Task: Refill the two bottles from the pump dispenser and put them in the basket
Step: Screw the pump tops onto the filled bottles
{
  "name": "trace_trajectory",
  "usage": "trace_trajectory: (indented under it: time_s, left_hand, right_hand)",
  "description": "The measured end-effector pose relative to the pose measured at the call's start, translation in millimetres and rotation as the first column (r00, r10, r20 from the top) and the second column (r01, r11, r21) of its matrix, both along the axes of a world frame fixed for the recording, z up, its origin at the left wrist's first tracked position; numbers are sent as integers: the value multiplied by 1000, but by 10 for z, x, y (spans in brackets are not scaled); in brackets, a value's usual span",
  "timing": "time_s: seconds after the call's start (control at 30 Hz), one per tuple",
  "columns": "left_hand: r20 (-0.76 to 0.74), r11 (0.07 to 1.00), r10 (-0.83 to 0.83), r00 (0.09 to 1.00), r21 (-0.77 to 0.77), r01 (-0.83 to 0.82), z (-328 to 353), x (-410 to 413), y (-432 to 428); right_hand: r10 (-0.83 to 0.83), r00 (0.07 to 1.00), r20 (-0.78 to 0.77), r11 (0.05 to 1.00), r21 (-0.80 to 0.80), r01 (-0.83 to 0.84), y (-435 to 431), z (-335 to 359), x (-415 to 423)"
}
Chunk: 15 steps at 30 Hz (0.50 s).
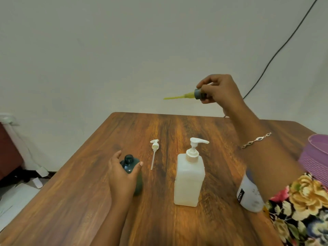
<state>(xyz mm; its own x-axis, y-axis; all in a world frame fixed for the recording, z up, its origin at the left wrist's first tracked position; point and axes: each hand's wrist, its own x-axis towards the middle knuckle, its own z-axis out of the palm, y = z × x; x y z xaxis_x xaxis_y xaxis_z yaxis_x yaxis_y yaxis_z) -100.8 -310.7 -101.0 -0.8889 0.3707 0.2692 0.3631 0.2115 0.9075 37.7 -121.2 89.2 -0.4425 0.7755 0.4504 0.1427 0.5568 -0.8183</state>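
Wooden table [159, 125], white wall [106, 50]: hands are working.
Left hand [122, 174] is gripping the open green bottle [130, 163] left of the pump dispenser [189, 181]; right hand [220, 89] is pinching a yellow-nozzled cap [197, 94] aloft.

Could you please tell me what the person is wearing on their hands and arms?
The left hand and right hand are bare, no gloves. The right wrist carries a slim silver chain bracelet; further up that arm is a floral sleeve, dark with yellow and pink flowers. The left arm shows no sleeve in view.
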Motion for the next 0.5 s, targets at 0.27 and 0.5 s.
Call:
trace_trajectory:
  time_s: [0.27,0.5]
  left_hand:
    - [5,995,-105,995,3,105,-39,-108,-102]
    - [15,992,-129,991,3,129,-68,-156,-143]
  right_hand:
    - [300,886,354,946,8,-323,-636,363,-314]
    - [339,772,538,919,-15,-393,-871,269,-712]
